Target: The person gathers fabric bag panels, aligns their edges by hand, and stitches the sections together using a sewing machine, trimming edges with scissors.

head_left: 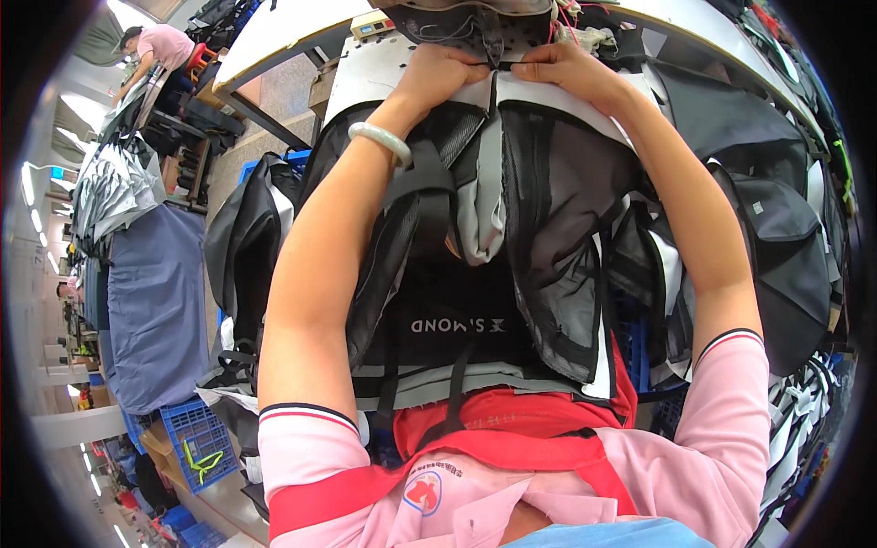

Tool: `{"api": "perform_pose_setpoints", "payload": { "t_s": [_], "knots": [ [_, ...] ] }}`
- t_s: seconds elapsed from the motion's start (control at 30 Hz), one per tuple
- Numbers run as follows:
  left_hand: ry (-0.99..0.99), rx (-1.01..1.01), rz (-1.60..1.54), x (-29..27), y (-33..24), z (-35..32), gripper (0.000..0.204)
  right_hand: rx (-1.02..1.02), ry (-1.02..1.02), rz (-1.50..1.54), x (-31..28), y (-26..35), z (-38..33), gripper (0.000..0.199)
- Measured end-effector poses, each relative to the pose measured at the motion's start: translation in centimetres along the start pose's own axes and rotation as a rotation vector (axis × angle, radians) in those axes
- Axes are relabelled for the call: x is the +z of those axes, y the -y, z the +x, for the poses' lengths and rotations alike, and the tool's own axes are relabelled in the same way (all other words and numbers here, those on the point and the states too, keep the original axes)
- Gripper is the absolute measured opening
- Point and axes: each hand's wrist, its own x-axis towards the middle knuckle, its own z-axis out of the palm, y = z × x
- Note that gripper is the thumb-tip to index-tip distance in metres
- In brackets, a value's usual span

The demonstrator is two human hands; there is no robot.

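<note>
At the top of the view a sewing machine [429, 20] stands on a white work surface [361, 78]. Just in front of its needle area, my left hand [440, 78] pinches the edge of an unfinished black and grey bag [571, 183]. On the other side of the needle area, my right hand [574, 80] pinches the same edge, with its thumb pointing inward. Between the hands runs a grey strip [491, 164] of the bag. The rest of the bag, with mesh, straps and a black panel, hangs down toward my lap.
Black bag pieces [758, 219] are heaped at the right, and more [247, 237] hang at the left. A blue crate [196, 443] stands lower left, near a grey-blue cloth cover [157, 301]. Far at upper left, another person [160, 50] bends over a table.
</note>
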Motion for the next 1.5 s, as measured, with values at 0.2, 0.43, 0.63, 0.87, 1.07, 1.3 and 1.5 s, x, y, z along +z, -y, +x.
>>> {"api": "perform_pose_setpoints", "payload": {
  "t_s": [0.2,0.43,0.63,0.87,1.07,1.3,1.5],
  "knots": [
    [-0.018,0.02,-0.031,0.0,0.7,0.3,0.029,-0.017,-0.011,-0.022,-0.1,-0.2,0.1,0.034],
    [-0.06,0.118,-0.018,-0.4,2.0,1.6,0.029,0.01,-0.053,-0.006,0.1,-0.4,0.8,0.035],
    [-0.2,0.013,-0.152,-3.1,0.4,-0.5,0.029,0.023,-0.127,-0.016,-2.1,0.4,-1.9,0.046],
    [-0.054,0.157,-0.158,-1.0,-0.7,-11.8,0.024,0.139,-0.015,-0.085,0.6,4.3,-9.3,0.045],
    [-0.017,0.766,0.388,10.0,-5.7,-21.6,0.012,-0.207,0.095,-0.19,0.8,7.9,-12.3,0.042],
    [0.114,0.997,0.553,21.3,-7.4,-25.4,0.012,-0.048,0.513,-0.374,10.4,15.0,-14.5,0.05],
    [-0.178,0.864,-0.102,10.1,-6.3,-34.6,0.013,-0.135,0.158,-0.578,5.7,7.5,-16.2,0.027]
  ]
}}
